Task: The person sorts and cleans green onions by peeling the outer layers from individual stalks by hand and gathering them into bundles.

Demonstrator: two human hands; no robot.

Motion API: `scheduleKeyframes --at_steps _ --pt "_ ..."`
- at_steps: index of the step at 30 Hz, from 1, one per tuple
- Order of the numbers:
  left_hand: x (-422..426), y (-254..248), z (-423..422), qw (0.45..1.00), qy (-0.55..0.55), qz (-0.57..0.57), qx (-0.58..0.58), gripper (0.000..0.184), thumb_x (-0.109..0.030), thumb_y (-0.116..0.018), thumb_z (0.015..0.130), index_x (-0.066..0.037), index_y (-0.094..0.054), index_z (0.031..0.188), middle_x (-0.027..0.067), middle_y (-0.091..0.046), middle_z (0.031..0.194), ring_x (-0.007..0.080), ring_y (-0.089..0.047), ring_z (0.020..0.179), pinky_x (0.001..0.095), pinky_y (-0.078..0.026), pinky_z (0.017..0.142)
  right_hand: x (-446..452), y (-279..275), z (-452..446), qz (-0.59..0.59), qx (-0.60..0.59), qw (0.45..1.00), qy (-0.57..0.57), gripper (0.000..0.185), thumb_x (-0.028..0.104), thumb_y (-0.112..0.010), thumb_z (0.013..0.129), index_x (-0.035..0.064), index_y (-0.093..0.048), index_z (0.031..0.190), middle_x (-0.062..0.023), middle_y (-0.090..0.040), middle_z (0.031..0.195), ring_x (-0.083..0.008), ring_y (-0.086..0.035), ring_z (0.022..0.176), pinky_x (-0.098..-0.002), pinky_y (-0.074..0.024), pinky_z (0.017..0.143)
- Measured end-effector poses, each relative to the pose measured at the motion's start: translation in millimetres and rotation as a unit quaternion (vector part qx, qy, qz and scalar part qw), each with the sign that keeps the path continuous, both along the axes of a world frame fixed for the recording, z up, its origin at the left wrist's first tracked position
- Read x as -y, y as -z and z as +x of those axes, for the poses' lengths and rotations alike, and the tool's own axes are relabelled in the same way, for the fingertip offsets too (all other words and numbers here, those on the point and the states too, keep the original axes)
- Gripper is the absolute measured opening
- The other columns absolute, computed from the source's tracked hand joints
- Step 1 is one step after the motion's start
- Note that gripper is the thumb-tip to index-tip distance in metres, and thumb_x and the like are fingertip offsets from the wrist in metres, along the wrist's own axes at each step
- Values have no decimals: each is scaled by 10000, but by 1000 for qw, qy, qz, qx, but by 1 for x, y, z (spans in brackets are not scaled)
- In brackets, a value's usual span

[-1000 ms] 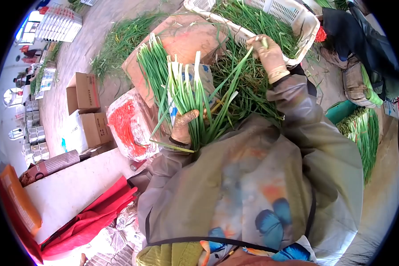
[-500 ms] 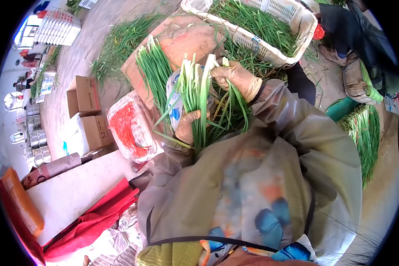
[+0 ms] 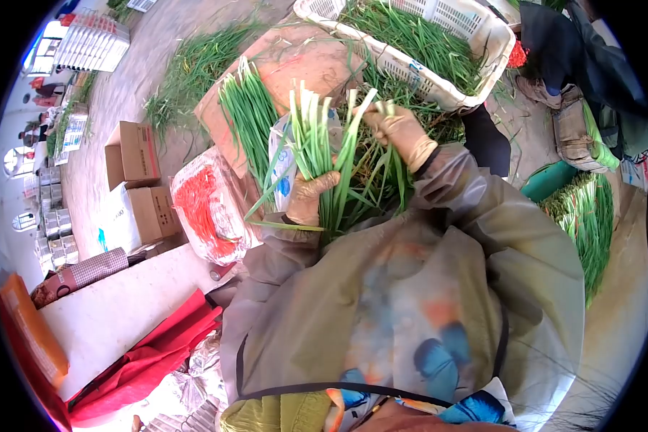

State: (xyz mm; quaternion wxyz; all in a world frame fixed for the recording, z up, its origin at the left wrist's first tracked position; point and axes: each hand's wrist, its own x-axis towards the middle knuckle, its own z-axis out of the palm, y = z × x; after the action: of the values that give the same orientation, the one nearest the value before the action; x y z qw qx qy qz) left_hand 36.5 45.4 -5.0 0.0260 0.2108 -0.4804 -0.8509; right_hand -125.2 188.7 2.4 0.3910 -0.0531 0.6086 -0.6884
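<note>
My left hand (image 3: pixel 314 198), in a tan glove, is wrapped round a bunch of garlic chives (image 3: pixel 311 129) held upright in front of my apron, pale ends up. To its right, my gloved right hand (image 3: pixel 405 137) has its fingers pinched on a few chive stalks (image 3: pixel 386 109), apart from the bunch. One pale stalk leans from the bunch toward that hand. A tidy pile of chives (image 3: pixel 248 108) lies on the board to the left. Loose leaves and dry bits lie below my right hand.
A board (image 3: pixel 306 61) and a white crate (image 3: pixel 493 68) of chives stand ahead. Red ties (image 3: pixel 207 209) lie at left, near cardboard boxes (image 3: pixel 133 162). Bundled chives (image 3: pixel 587 230) stand at right, near another person's legs (image 3: pixel 547 43).
My right hand has drawn a little to the right and down, away from the bunch. My left hand is slightly higher on the stalks, still gripping them.
</note>
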Motion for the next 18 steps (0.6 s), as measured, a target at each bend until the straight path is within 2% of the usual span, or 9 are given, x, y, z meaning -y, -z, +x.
scheduleKeyframes --at_steps 2,3,6,8,10,11,14,16,18 --pt "-1 -10 -3 998 -40 38 27 322 -3 -669 714 -24 -567 1019 44 -616 871 159 -590 751 277 -488 678 -10 1 -10 -84 49 995 33 192 170 -558 857 83 -621 1015 56 -443 608 -45 -382 495 -184 -285 430" --pt "1 -2 -2 998 -46 43 31 309 14 -657 721 -21 -566 1014 48 -617 863 161 -590 744 282 -492 684 -13 0 -10 -115 57 991 44 210 174 -604 834 71 -620 1017 55 -439 605 -48 -368 488 -190 -268 418" --pt "-5 12 -5 999 -31 -19 9 329 12 -660 716 -22 -561 1028 51 -612 862 170 -593 759 289 -495 700 -2 -26 1 -58 6 998 4 230 202 -579 856 65 -608 1038 59 -381 558 -40 -318 454 -198 -228 417" --pt "-10 -4 -8 1000 -17 -12 12 313 -4 -643 731 -19 -554 1031 81 -617 915 197 -599 815 308 -492 743 6 -29 -2 -61 -4 998 -20 212 249 -637 818 80 -619 945 65 -382 557 -45 -314 453 -204 -241 422" --pt "-4 -15 -15 997 44 57 -29 391 -6 -658 717 -15 -536 1088 66 -614 928 182 -579 845 324 -459 803 4 -43 -2 -97 19 992 -78 233 271 -623 826 73 -623 949 61 -380 549 -47 -314 453 -209 -234 421" --pt "3 -19 -20 988 94 121 9 395 -46 -659 719 -17 -528 1090 100 -620 945 197 -583 883 344 -455 831 6 -43 -4 -86 15 989 -122 243 285 -608 835 71 -626 949 60 -377 543 -47 -314 453 -208 -233 420" --pt "11 -21 -33 979 75 184 -38 337 -25 -672 704 -15 -554 1019 128 -624 957 217 -593 903 334 -468 811 12 -53 -3 -52 24 982 -180 272 314 -559 864 77 -631 977 62 -358 530 -42 -306 448 -202 -233 421" --pt "25 9 -42 994 4 20 -103 287 -5 -645 716 -38 -550 985 107 -612 873 225 -600 793 346 -509 723 7 -52 -13 -55 -23 990 -130 253 302 -554 868 91 -634 982 67 -356 525 -35 -303 438 -193 -228 404" --pt "32 3 -39 975 48 185 -116 275 -6 -655 717 -22 -552 971 101 -616 866 206 -597 773 319 -496 710 -6 -63 -33 -37 -71 996 -24 233 306 -538 876 116 -648 952 78 -369 519 -19 -300 420 -177 -219 364"
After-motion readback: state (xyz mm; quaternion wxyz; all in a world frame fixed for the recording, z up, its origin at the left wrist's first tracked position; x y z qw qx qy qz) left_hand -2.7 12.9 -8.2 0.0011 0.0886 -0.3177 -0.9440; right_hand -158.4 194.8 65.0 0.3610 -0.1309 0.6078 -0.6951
